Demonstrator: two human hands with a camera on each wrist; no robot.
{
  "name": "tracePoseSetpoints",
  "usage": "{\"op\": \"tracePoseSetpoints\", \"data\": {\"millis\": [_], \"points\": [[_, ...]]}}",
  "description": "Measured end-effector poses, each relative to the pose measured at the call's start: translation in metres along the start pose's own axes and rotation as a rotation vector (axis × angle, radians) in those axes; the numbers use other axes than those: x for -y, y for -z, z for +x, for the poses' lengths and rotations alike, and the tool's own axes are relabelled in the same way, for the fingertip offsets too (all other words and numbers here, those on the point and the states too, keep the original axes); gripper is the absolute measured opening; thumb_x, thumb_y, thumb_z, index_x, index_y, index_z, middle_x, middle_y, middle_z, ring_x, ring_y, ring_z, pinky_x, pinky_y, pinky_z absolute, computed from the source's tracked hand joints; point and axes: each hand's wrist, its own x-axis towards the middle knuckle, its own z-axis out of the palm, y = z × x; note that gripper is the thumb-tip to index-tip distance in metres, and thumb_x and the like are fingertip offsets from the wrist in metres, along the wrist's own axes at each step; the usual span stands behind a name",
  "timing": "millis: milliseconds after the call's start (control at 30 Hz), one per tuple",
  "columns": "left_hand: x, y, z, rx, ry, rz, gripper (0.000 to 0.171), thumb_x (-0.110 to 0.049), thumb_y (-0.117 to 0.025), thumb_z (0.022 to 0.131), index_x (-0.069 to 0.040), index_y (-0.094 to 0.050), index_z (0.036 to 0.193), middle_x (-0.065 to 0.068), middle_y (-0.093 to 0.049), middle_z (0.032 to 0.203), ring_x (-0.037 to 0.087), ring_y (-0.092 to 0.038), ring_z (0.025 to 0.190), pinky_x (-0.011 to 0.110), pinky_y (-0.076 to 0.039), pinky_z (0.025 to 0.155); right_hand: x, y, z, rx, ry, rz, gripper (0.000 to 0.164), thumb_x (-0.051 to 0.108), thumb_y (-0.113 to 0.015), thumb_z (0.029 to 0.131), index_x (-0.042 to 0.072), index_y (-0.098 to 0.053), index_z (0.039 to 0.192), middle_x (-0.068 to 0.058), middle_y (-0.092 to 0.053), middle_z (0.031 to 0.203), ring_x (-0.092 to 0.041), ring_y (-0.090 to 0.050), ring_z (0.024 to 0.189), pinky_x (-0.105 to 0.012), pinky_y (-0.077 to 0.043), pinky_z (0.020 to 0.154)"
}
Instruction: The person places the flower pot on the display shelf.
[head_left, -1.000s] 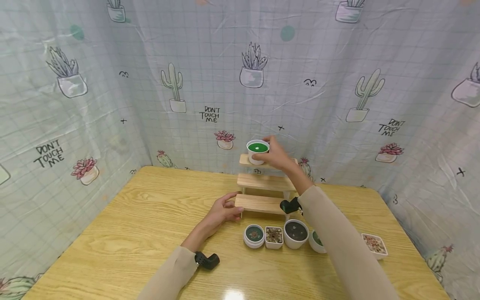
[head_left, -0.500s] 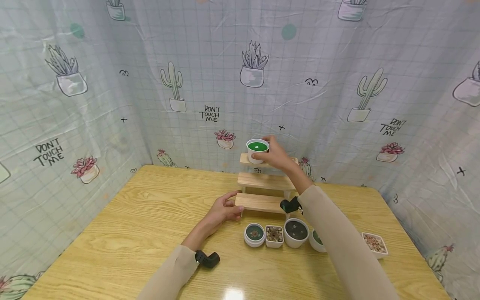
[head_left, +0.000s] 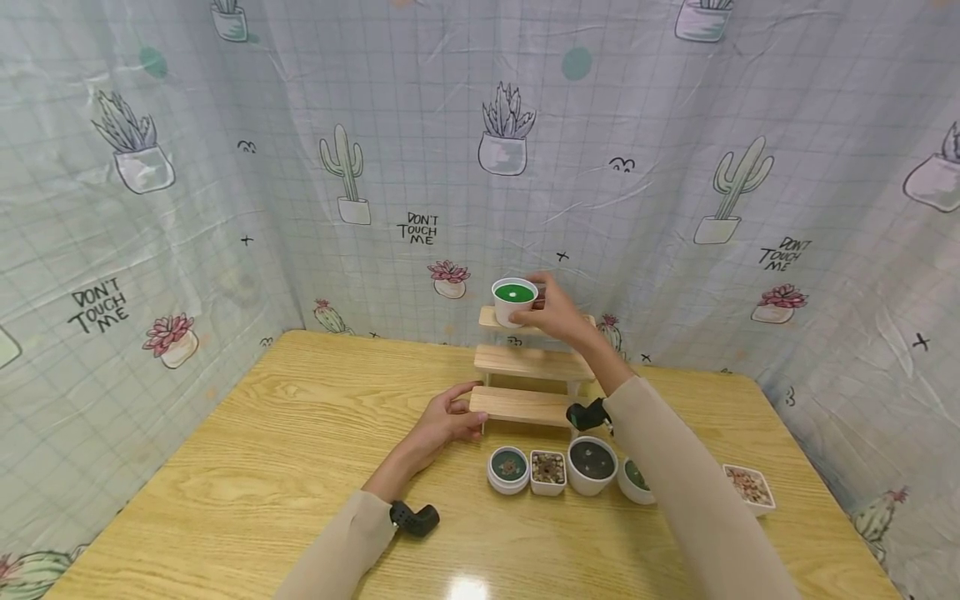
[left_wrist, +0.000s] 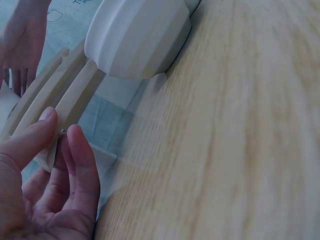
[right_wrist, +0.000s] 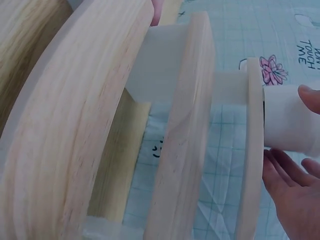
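Note:
A white plant pot [head_left: 512, 310] with a green top stands upright at the left end of the top board of a three-step wooden plant stand [head_left: 525, 406]. Around its right side is my right hand [head_left: 558, 312], fingers loosened. In the right wrist view, the fingers [right_wrist: 285, 172] lie slightly apart from the pot [right_wrist: 287, 120], while the thumb overlaps its side; whether the thumb touches cannot be told. My left hand [head_left: 447, 423] pinches the left end of the lowest board, thumb on top and fingers beneath, as the left wrist view also shows [left_wrist: 55, 165].
In front of the stand, a row holds a round pot [head_left: 508, 471], a square pebble pot [head_left: 548, 473], a larger dark-topped pot [head_left: 592, 467] and a green-topped pot [head_left: 636, 482]. A square pot [head_left: 748, 488] sits right. Patterned curtain [head_left: 420, 167] hangs behind the table [head_left: 300, 433].
My right hand has loosened and drawn slightly to the right off the pot, which stays on the top board. The left hand has kept its hold on the stand.

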Motion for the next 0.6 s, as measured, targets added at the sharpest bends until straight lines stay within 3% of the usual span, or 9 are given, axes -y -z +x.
{"op": "tracePoseSetpoints", "data": {"millis": [233,600], "points": [[-0.001,-0.001,-0.004,0.000,0.001,-0.001,0.076,-0.009,-0.076,0.094,-0.013,-0.037,0.159,0.001,-0.063,0.090,0.013,-0.069,0.078,0.032,-0.065,0.079,-0.005,0.014,-0.020,0.002,-0.040,0.065,0.092,0.017,-0.077,0.093,0.004,-0.016,0.161,-0.027,-0.044,0.153,-0.043,-0.045,0.144,-0.058,-0.044,0.118],[0.001,0.001,-0.005,0.008,-0.002,0.003,0.078,-0.008,-0.076,0.094,-0.012,-0.035,0.160,0.002,-0.066,0.093,0.013,-0.069,0.079,0.031,-0.065,0.078,-0.015,0.047,-0.072,-0.001,-0.041,0.038,0.089,0.021,-0.071,0.099,0.005,-0.011,0.163,-0.026,-0.038,0.159,-0.044,-0.039,0.148,-0.062,-0.038,0.121]]}}
